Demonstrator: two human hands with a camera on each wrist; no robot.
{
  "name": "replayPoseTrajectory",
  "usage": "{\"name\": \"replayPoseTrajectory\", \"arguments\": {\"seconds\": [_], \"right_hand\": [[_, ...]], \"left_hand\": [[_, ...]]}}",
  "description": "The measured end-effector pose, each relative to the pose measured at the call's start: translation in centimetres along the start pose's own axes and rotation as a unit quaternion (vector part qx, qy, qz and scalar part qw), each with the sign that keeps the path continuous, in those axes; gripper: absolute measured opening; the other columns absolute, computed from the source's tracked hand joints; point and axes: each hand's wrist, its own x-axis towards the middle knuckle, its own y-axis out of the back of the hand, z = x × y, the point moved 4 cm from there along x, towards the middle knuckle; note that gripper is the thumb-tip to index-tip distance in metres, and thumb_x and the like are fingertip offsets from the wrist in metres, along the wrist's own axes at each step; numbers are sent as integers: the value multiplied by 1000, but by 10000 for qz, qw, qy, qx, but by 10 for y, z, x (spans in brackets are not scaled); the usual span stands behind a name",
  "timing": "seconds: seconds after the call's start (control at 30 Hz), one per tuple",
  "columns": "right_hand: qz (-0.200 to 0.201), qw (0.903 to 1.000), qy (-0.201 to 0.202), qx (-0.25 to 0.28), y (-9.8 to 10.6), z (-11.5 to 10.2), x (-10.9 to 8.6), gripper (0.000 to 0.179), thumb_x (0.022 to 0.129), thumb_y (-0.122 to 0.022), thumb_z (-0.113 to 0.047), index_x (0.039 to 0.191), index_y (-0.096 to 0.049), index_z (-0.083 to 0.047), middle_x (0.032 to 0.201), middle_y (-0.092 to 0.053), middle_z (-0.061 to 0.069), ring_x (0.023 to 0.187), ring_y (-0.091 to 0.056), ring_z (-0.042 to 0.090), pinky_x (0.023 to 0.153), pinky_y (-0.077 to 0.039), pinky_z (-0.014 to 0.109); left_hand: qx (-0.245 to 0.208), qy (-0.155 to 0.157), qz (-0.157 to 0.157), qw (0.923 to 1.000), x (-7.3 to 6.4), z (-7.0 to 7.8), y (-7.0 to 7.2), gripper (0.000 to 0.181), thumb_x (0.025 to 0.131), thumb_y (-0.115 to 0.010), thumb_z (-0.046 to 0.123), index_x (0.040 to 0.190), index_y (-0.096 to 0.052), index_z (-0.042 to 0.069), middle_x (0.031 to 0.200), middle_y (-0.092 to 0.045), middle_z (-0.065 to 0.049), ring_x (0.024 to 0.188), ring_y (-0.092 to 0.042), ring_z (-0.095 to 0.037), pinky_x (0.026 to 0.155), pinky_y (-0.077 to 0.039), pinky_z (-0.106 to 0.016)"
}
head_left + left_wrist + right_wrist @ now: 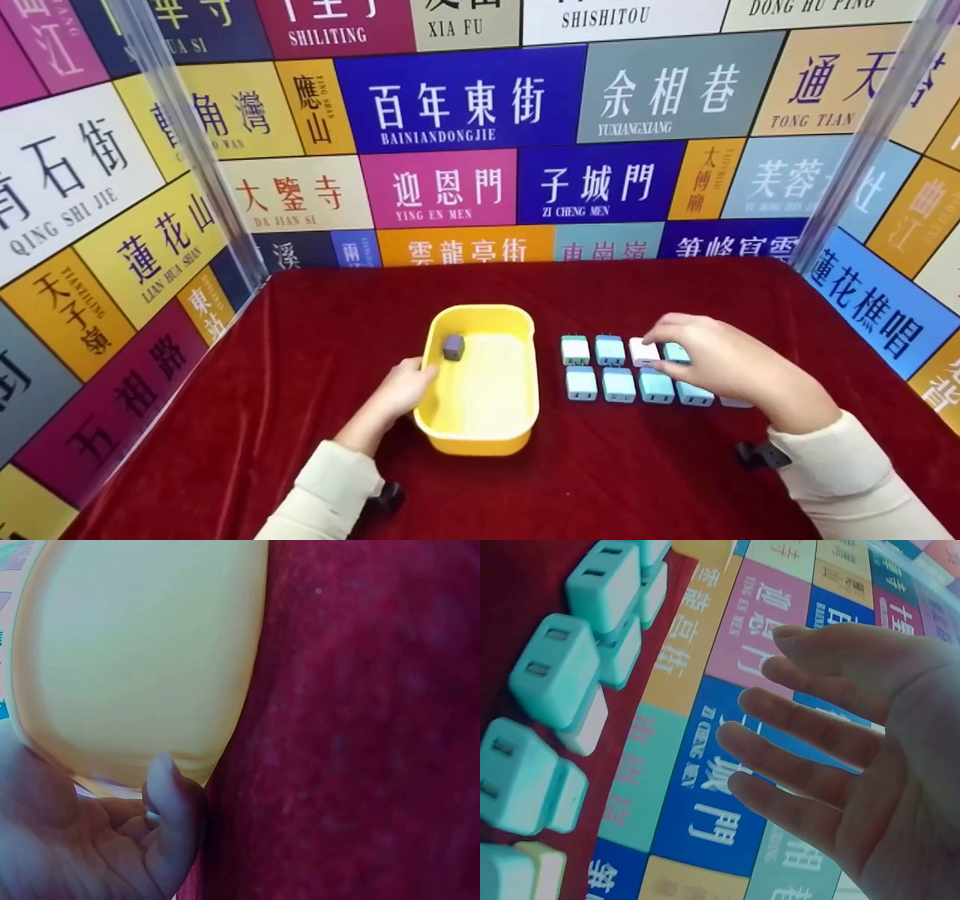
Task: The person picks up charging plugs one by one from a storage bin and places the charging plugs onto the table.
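Observation:
At the left side of a yellow plastic basin (478,444), my left hand (405,384) grips the rim, its thumb over the edge. The left wrist view shows the same hand (112,847) against the basin's wall (142,660). A small dark cube (453,346) lies inside, toward the back left. My right hand (709,349) hovers over two rows of USB chargers, near a white charger (642,351) in the back row. Its fingers are extended and apart in the right wrist view, with light blue chargers (555,671) beside it and nothing held.
Dark red cloth (600,480) covers the table. Several chargers (619,384) stand in the front row, right of the basin. Behind rises a wall of colourful printed signs (457,97), with transparent posts (202,150) at the corners.

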Motion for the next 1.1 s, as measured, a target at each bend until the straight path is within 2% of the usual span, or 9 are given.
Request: {"name": "replayPoseTrajectory", "arguments": {"seconds": [0.23,0.43,0.47,0.57,0.67,0.7,0.93,1.07,1.1], "right_hand": [[338,9963,796,14,2,-35,38,21,93,-80,-9,114,-78,-10,111,-72,3,103,-69,22,91,-59,46],[337,9925,1167,-107,-3,-64,69,25,93,-82,-13,117,-78,-10,114,-71,4,106,-70,23,93,-60,43],[320,9920,1213,-103,-4,-68,73,25,93,-82,-14,117,-78,-10,115,-71,4,107,-70,23,94,-60,43],[290,9914,1273,-15,-7,-80,87,25,94,-81,-16,117,-78,-10,116,-71,5,109,-69,24,97,-59,43],[216,9917,1259,151,-11,-90,100,25,95,-81,-18,118,-78,-9,117,-71,6,110,-68,24,98,-58,42],[176,9919,1245,196,-13,-93,104,25,95,-81,-18,118,-78,-9,117,-71,6,110,-68,24,99,-58,42],[-126,9929,1134,345,-30,-108,124,27,97,-79,-19,121,-77,-7,119,-71,8,107,-69,25,97,-59,41],[-360,9929,1060,400,-40,-114,132,27,98,-78,-20,122,-77,-8,121,-71,8,111,-68,26,100,-58,42],[-405,9927,1062,403,-42,-115,133,27,98,-78,-20,122,-77,-8,122,-71,8,112,-68,26,101,-57,42]], "left_hand": [[86,104,173,9998,-5,4,2,36,105,-49,20,121,-72,-3,92,-74,-12,79,-70,-20,71,-60,-34],[-5,-5,-15,10000,-2,1,1,36,103,-49,19,119,-72,-3,90,-74,-12,77,-71,-20,70,-60,-34],[-28,-156,-61,9999,3,-4,1,36,103,-49,22,116,-72,-2,88,-73,-11,76,-70,-19,68,-59,-33],[10,-213,-31,9998,4,-2,2,36,102,-49,23,114,-73,-1,87,-73,-10,76,-70,-18,69,-59,-32],[47,-164,1,9999,4,-1,1,36,103,-49,24,115,-74,0,88,-73,-9,77,-70,-18,70,-58,-32],[90,-25,47,9999,-1,5,1,36,103,-49,22,117,-73,-1,90,-74,-11,79,-70,-19,72,-59,-33],[191,18,132,9997,-2,5,-2,36,104,-50,20,118,-73,-2,92,-74,-12,78,-69,-19,71,-58,-34],[153,24,105,9998,0,3,-2,35,103,-50,20,118,-72,-3,91,-74,-12,78,-70,-19,72,-59,-35],[106,-118,56,9999,9,-11,-3,36,104,-50,23,118,-73,-1,91,-73,-11,78,-70,-18,72,-59,-34]]}}
